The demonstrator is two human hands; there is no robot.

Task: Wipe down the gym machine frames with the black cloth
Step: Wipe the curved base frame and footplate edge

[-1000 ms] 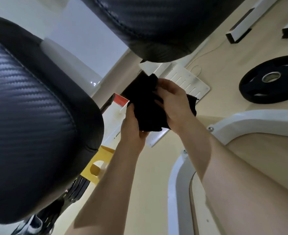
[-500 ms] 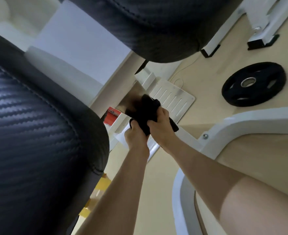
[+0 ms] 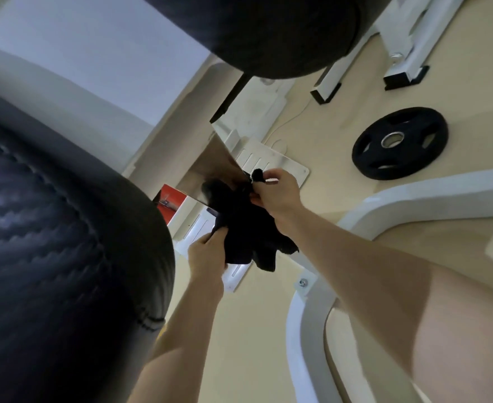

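Both hands clamp black cloth (image 3: pixel 245 225) beside slotted footplate (image 3: pixel 271 164): left hand (image 3: pixel 207 254) grips lower edge, right hand (image 3: pixel 277 193) pinches top, likely spreading it to wipe.

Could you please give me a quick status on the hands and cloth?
Left hand grips black cloth low, right hand pinches its top. Cloth bunched by the metal post. Black pad close at left.

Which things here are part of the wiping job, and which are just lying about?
For the job: black cloth, held by left hand and right hand; white frame.
Lying about: weight plate on the floor; black pad.
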